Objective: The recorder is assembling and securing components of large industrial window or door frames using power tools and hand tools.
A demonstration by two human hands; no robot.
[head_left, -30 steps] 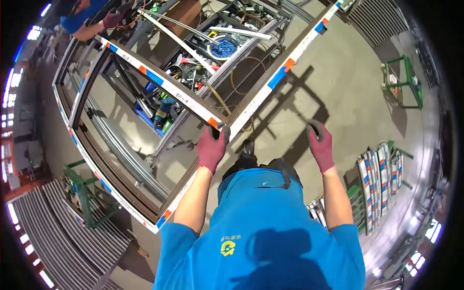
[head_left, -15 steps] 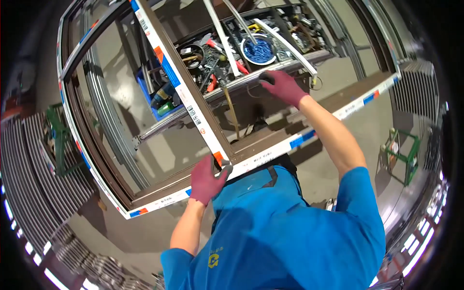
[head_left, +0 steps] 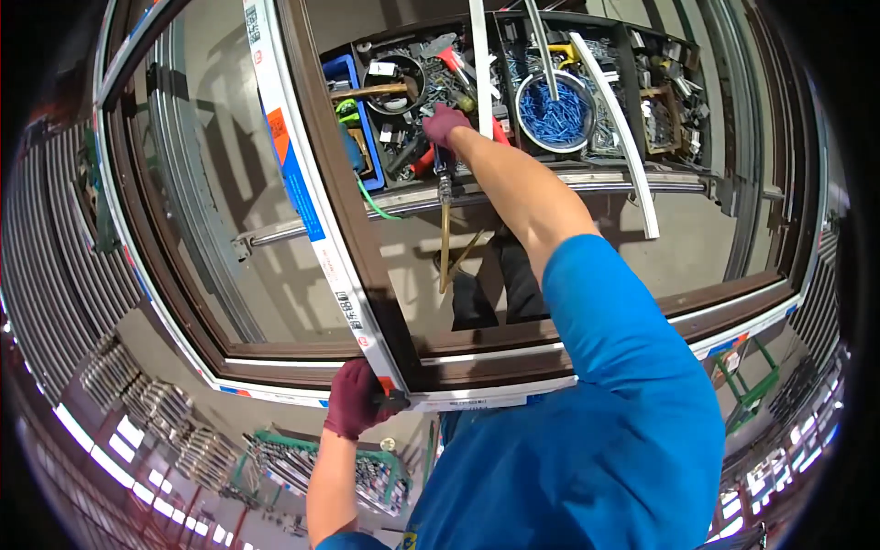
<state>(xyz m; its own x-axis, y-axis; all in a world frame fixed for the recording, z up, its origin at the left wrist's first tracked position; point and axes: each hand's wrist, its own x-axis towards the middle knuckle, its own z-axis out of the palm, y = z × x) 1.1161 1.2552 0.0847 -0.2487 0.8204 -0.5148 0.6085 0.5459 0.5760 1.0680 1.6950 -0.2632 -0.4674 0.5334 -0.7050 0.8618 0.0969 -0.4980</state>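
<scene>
Workshop floor, grey concrete, with racks of long metal profiles (head_left: 137, 403) along the left and lower edges. A large brown window frame (head_left: 302, 353) with white edges carrying blue and orange tape lies flat across the view, floor visible through its openings. Left hand (head_left: 356, 400), in a dark red glove, is curled tight around the near corner joint where the diagonal white-and-brown mullion (head_left: 316, 197) meets the bottom rail of the frame. Past the frame's far rail sits a tool tray (head_left: 367, 101) full of clutter: a hammer with a wooden handle (head_left: 371, 90) in a blue bin at left, loose screws and fittings around it. Right hand (head_left: 445, 125), also in a dark red glove, reaches far over the frame into this tray and is closed on a tool with a metal shaft and wooden handle (head_left: 445, 229) hanging down from the fist; exact tool type can't be told. Just right of that hand stands a round bowl of blue plugs (head_left: 555, 112). A curved white strip (head_left: 628, 137) lies further right over the tray. Green stand (head_left: 756, 380) at lower right.
</scene>
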